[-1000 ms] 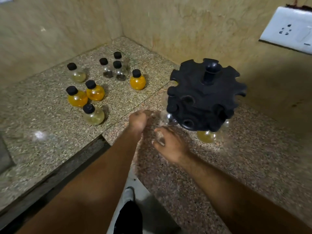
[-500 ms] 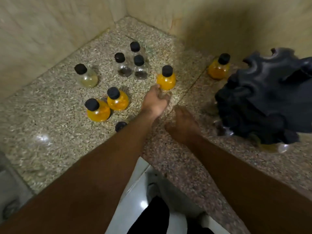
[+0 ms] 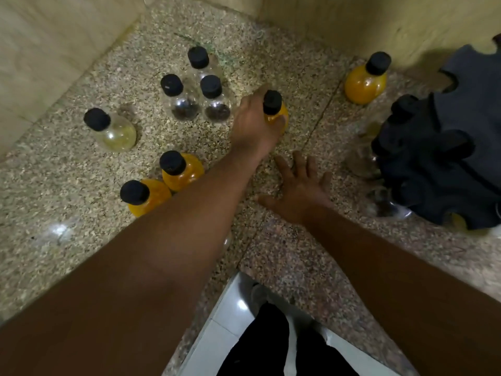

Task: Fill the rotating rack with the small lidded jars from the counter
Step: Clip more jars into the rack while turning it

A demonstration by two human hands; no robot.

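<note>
My left hand [image 3: 252, 123] is wrapped around a small round jar of orange powder with a black lid [image 3: 273, 109] that stands on the speckled counter [image 3: 67, 172]. My right hand [image 3: 298, 185] rests flat on the counter, fingers spread, holding nothing. The black rotating rack [image 3: 444, 147] stands at the right edge, with a few jars hanging under it. More black-lidded jars stand loose: two orange ones [image 3: 181, 169] under my left forearm, three clear ones [image 3: 181, 99] behind, a pale yellow one [image 3: 113, 130] at the left, and an orange one [image 3: 366, 80] by the back wall.
Beige tiled walls [image 3: 54, 36] close the counter corner at the back and left. The counter's front edge drops to a white tiled floor [image 3: 230, 335], where my dark trouser leg shows. Bare counter lies between my right hand and the rack.
My view swung left and down, away from the rack. My left hand reached forward and closed on the orange jar. My right hand opened flat on the counter.
</note>
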